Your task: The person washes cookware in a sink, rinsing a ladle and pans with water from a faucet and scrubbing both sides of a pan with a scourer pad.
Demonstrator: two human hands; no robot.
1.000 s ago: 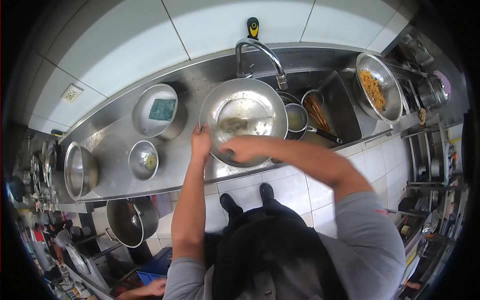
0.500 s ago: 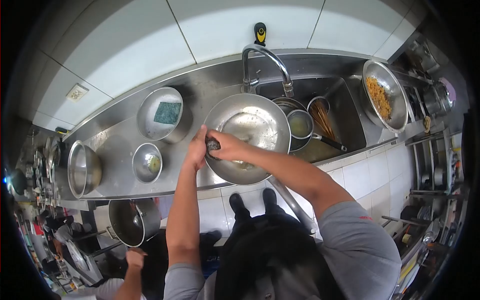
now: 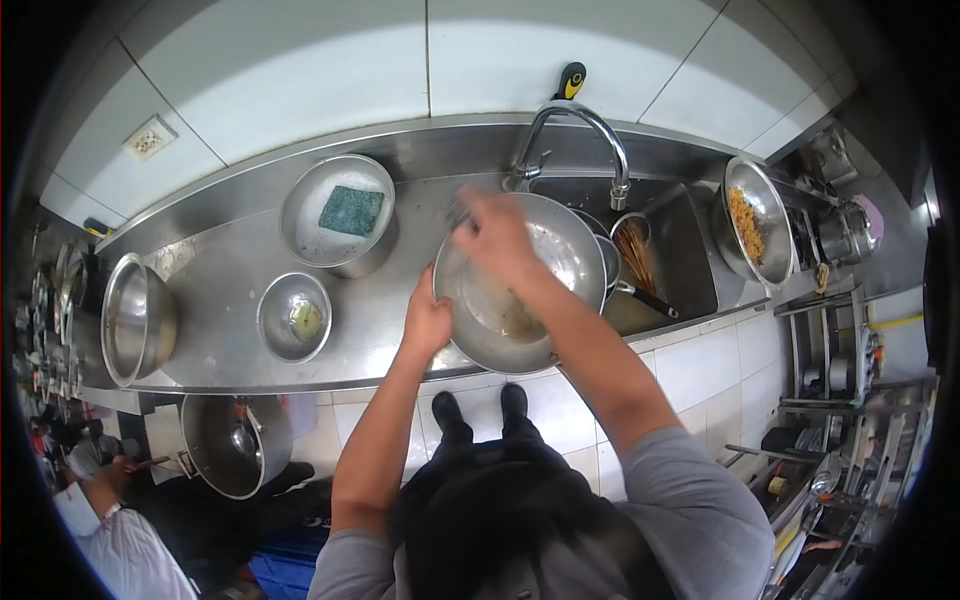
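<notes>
A wide metal pan (image 3: 572,262) is tilted at the counter edge, overlapping the sink's left side, with a little cloudy liquid low inside it. My left hand (image 3: 430,318) grips its left rim, fingers behind and thumb along the edge. Pressed to the upper-left rim, my right hand (image 3: 494,234) is closed around a dark steel wool scrubber (image 3: 457,213); motion blurs both. My right forearm crosses in front of the pan and covers part of its lower right side.
A chrome faucet (image 3: 620,160) arches over the sink (image 3: 700,215), which holds a container of wooden chopsticks (image 3: 632,250). A pot with a green scouring pad (image 3: 352,210), a small bowl (image 3: 275,335) and a large bowl (image 3: 122,320) stand left. A bowl of orange scraps (image 3: 780,215) stands right. Another person's arm (image 3: 105,487) shows lower left.
My right hand has moved with the scrubber from the pan's left rim up to its upper-left rim. My left hand still holds the left side. The camera view has shifted.
</notes>
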